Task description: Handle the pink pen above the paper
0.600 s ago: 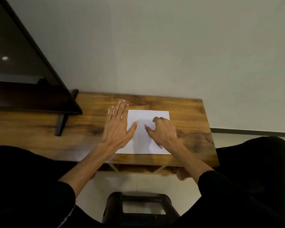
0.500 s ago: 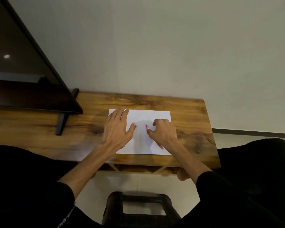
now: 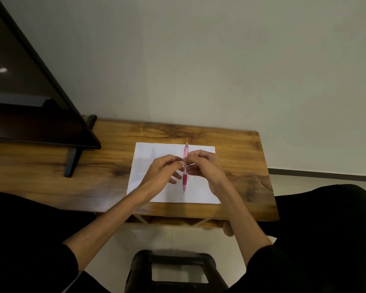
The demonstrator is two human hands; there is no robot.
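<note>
A pink pen (image 3: 185, 168) stands roughly upright above a white sheet of paper (image 3: 148, 154) on the wooden table (image 3: 241, 157). My right hand (image 3: 206, 168) pinches the pen's barrel from the right. My left hand (image 3: 164, 169) meets it from the left, its fingertips curled against the same stretch of the barrel. The pen's darker grip and tip point toward me, over the paper's middle. Both hands hover over the sheet.
A dark flat screen (image 3: 19, 92) on a black foot (image 3: 72, 161) fills the table's left side. The wall stands right behind the table. A dark stool (image 3: 173, 269) sits below between my legs, and the table's right edge is close to the paper.
Both hands have lifted off the paper and come together. The pink pen, earlier low under my right hand, is now raised upright between both hands.
</note>
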